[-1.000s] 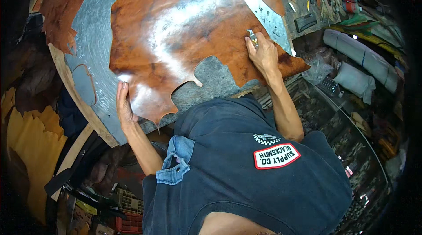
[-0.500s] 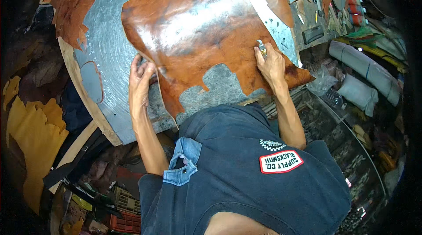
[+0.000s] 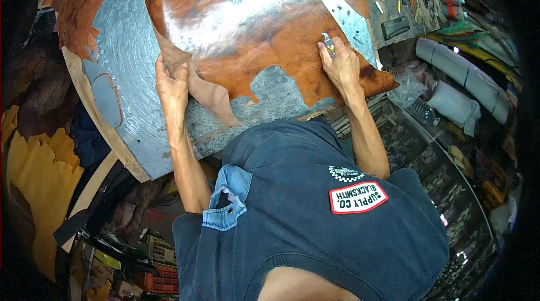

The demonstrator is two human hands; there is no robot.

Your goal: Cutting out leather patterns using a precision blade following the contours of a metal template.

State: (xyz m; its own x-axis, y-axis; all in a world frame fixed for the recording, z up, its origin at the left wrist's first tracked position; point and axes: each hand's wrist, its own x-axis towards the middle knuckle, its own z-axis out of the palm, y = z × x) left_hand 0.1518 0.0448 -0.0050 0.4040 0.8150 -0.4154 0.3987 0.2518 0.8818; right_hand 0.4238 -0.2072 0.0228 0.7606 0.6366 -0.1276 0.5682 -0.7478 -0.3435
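A large glossy brown leather hide (image 3: 281, 42) lies across the grey work surface, its near edge cut out in an irregular notch. My left hand (image 3: 172, 84) grips the hide's left edge between thumb and fingers. Beside that hand, the edge is folded over so the pale underside (image 3: 209, 91) faces up. My right hand (image 3: 344, 67) is closed around a small tool with a hooked metal tip and a brass-coloured part (image 3: 328, 44). It is over the right part of the hide; most of the tool is hidden in the fingers.
A wooden rim (image 3: 104, 124) borders the worktop on the left, with a darker brown leather piece (image 3: 79, 3) at the far left. Hand tools and a black case (image 3: 396, 27) occupy the bench at the far right. Wrapped rolls (image 3: 467, 79) lie below it; yellow leather (image 3: 39, 180) hangs at left.
My left hand has lifted and turned over the hide's left edge, exposing the underside. My right hand still holds the tool over the hide. The whole view has shifted slightly.
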